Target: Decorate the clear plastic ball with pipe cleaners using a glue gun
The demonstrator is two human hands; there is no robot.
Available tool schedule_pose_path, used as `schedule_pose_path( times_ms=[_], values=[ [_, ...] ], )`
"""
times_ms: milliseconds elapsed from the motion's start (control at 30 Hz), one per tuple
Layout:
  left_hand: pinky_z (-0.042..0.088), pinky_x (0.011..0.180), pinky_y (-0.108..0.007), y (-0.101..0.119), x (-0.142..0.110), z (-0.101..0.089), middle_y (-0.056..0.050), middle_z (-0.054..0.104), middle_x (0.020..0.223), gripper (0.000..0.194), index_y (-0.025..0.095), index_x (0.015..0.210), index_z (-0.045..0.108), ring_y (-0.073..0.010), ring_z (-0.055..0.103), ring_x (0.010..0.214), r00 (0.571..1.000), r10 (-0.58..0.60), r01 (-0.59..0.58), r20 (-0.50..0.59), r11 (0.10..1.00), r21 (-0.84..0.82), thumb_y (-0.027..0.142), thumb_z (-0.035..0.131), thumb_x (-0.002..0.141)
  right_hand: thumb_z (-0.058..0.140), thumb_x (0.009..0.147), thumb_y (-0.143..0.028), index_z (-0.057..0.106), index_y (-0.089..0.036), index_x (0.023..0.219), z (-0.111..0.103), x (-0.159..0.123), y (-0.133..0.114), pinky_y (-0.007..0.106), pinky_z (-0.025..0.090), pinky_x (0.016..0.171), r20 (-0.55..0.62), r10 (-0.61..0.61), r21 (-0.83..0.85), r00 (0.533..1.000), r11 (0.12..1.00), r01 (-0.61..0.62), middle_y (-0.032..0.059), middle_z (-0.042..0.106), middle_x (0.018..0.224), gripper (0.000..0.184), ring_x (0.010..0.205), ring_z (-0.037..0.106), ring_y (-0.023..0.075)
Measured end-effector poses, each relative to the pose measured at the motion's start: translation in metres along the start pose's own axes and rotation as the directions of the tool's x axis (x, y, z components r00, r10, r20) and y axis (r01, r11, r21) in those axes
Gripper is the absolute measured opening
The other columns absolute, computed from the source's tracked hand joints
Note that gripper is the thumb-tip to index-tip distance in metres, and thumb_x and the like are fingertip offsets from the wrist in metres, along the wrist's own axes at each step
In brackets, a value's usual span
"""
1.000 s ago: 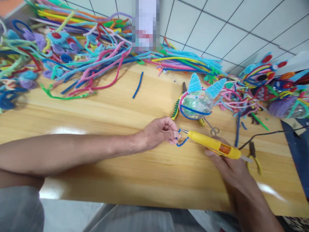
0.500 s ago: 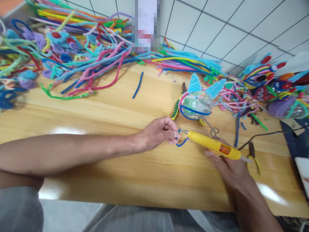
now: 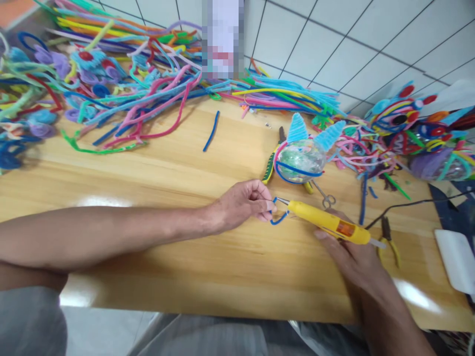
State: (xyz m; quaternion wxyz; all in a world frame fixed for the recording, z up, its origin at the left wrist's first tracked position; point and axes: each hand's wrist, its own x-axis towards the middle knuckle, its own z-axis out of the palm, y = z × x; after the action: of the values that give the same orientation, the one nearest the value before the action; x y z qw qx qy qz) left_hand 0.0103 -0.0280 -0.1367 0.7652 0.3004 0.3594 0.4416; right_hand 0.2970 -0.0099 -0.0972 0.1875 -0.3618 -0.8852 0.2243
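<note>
Since the earlier frames, a flat white object (image 3: 454, 259) has come further into view at the right edge of the counter (image 3: 178, 277), while both hands hold practically the same pose. The left hand (image 3: 254, 202) has its grip closed in a fingertip pinch on a short bent blue fuzzy stem (image 3: 279, 221), held just above the counter in front of the person. The right hand (image 3: 352, 262) has its grip wrapped round a yellow glue gun (image 3: 311, 217), whose metal nozzle points at the upper end of that stem; whether the two touch is too fine to tell. The step in hand looks like putting glue on the stem's end, and the next move seems to call for a steady pinch, a small dab and fingertips kept off the nozzle, which is probably hot. Just beyond the hands sits a clear rounded body (image 3: 308, 158) with two light-blue ears and stems across it; green shows through, though whether it lies inside or behind cannot be told. The glue gun itself carries a translucent glue stick (image 3: 377, 243) poking from its rear. At the far left corner stands a grey-sided box (image 3: 27, 30), its contents not clear.
</note>
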Motion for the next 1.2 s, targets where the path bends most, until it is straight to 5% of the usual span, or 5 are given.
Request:
schedule_pose_path(
  times_ms=[1200],
  values=[
    [0.057,0.066,-0.021,-0.0003,-0.0003,-0.0009,0.001,0.073,0.066,0.028,0.013,0.084,0.062,-0.0094,0.07,0.062,1.0,0.012,-0.012,0.016,1.0,0.004,0.018,0.089,0.08,0.059,0.101,-0.03,0.062,-0.027,0.094,-0.0009,-0.0003,-0.002,0.035,0.054,0.064,0.028,0.09,0.003,0.996,0.996,-0.09,0.0024,0.066,0.082,0.008,0.071,0.065,0.0226]
  ],
)
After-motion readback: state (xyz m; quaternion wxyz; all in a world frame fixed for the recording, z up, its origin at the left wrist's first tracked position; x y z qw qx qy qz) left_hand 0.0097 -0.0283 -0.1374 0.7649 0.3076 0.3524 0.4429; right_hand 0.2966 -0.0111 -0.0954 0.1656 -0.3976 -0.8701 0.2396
